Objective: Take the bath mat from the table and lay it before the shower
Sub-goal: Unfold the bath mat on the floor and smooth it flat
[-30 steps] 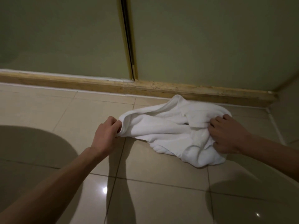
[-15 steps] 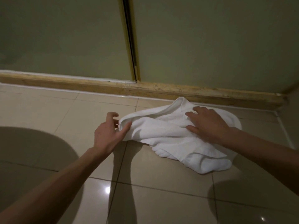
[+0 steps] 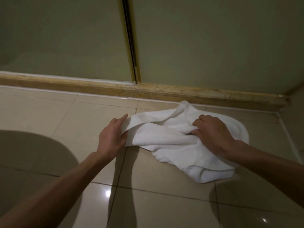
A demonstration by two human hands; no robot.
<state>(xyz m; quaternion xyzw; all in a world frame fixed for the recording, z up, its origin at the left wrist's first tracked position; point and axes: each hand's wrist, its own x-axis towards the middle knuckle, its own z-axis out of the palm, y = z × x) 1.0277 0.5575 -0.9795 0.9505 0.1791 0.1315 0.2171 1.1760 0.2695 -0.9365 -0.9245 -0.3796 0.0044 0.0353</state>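
Your left hand (image 3: pixel 113 137) pinches the left edge of the bath mat (image 3: pixel 164 140), thumb on one side of the cloth and the fingers lying fairly straight along the other. Your right hand (image 3: pixel 212 134) sits on the middle of the mat with its fingers curled into a raised fold, gripping it.

The mat is already off the worktop and down on the floor (image 3: pixel 156 203), just in front of the shower's threshold (image 3: pixel 98 87) and toward the right corner. Its far fold nearly touches the threshold. By my reading the carrying is done and only the laying-out is left: the mat is bunched and doubled over itself, not yet flat, and it sits askew to the threshold. It needs pulling open, smoothing and squaring up.

The mat is white terry cloth, thick and soft, with a stitched hem showing along the near right corner; it holds rounded folds rather than sharp creases. The floor is glossy beige tile with thin dark joints, bright with small reflections. The threshold is a long, low strip, tan and scuffed, with a pale sealant line along it. Above it stand frosted greenish shower panels (image 3: pixel 213 46), smooth and flat, split by a brass-coloured frame (image 3: pixel 130 46).
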